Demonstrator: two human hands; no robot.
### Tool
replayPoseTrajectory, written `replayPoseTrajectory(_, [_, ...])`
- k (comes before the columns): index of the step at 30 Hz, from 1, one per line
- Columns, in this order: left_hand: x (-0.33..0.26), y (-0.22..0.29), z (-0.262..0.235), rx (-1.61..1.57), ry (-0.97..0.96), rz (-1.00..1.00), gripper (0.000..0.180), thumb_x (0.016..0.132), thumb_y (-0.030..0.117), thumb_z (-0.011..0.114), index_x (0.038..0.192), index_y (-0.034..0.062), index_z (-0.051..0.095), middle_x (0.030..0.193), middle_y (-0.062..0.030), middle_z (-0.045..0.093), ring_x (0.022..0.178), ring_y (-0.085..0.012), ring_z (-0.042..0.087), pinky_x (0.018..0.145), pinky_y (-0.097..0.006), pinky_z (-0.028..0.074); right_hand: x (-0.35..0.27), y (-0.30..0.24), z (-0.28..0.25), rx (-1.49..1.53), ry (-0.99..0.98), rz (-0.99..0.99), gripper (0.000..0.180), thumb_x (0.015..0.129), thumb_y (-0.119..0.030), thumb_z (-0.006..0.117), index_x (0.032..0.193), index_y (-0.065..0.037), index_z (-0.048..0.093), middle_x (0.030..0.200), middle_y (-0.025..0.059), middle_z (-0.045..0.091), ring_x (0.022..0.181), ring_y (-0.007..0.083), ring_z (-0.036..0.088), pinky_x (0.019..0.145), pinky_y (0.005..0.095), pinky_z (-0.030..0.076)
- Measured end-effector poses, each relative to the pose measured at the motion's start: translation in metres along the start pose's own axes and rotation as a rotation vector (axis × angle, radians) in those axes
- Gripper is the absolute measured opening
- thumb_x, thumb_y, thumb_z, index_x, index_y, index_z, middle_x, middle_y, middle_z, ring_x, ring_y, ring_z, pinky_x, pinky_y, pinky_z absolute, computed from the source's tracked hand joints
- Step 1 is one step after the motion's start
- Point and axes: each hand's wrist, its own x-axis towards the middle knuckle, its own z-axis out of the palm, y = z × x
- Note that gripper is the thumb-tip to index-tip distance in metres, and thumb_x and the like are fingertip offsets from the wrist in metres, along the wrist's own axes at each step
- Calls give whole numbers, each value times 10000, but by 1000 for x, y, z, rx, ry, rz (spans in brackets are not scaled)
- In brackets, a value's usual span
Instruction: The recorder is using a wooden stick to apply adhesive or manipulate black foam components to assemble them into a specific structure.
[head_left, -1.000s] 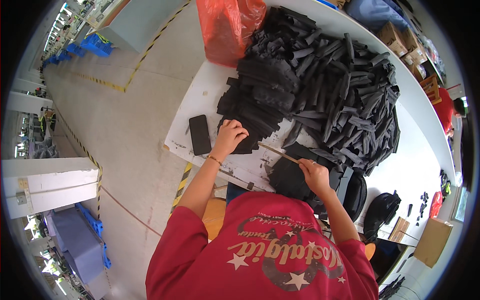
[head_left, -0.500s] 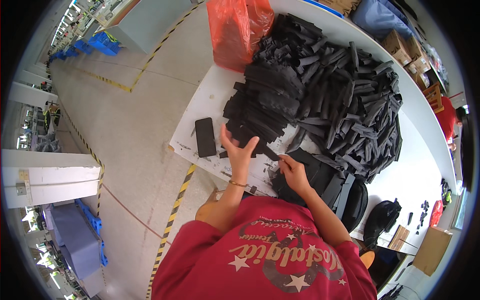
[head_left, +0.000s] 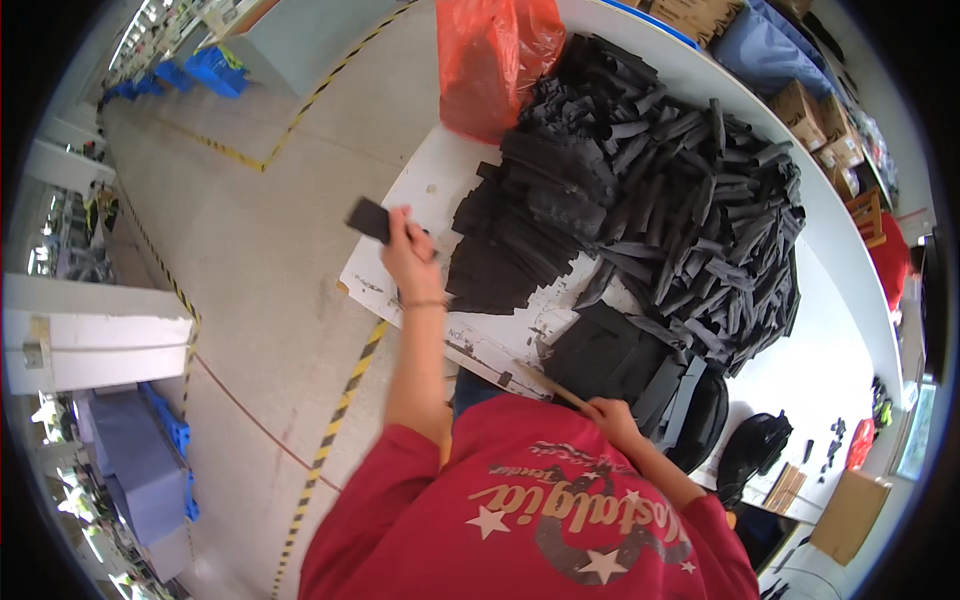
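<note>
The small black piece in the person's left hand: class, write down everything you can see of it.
The small black piece is a flat, roughly rectangular slab, matt and dark like the foam-looking strips heaped on the table. The left hand holds it by one end, raised and tilted, so most of it juts out toward the upper left. It shows over the grey floor just beyond the white table edge, apart from the pile. Motion blur hides its surface detail.

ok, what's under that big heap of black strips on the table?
The heap of black strips rests on a white table, bare at its near-left corner and far right. Flat black sheets lie at its left foot. The tabletop beneath the heap is covered, so anything there is hidden.
</note>
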Motion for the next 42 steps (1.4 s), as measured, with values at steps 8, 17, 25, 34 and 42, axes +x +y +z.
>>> replayPoseTrajectory(8, [-11,-46,5,-255,62,-377,241,943,264,600,1028,39,597,861,-77,624,736,-177,607,642,-286,513,47,-84,-48,-42,513,-107,106,897,-122,605,905,-16,613,762,173,631,671,355,632,567,403,490])
replayPoseTrajectory(17, [-42,-65,9,-168,21,-461,269,940,278,604,1046,31,594,880,-98,640,761,-210,636,685,-345,554,79,-89,-37,-123,509,-116,114,897,-110,597,932,-3,618,726,199,606,668,365,616,579,407,474])
replayPoseTrajectory(25, [-130,-74,48,45,-82,-427,252,907,249,653,893,-3,641,672,-65,610,557,-162,587,536,-279,479,128,-123,-13,111,653,-50,107,908,-112,563,889,-7,550,687,251,592,648,440,598,549,486,460])
replayPoseTrajectory(34, [-99,-66,30,67,4,-348,257,893,261,676,920,8,640,588,-16,537,418,-106,451,376,-233,324,66,-102,-5,70,438,-57,149,908,-122,590,830,-7,536,646,240,566,611,425,592,509,465,437])
replayPoseTrajectory(42, [-44,-33,14,-39,47,-163,275,899,277,652,883,6,604,493,75,274,382,-43,213,371,-233,162,-59,-92,-46,13,233,-10,132,888,-125,622,839,-8,585,628,191,575,530,300,592,504,354,448])
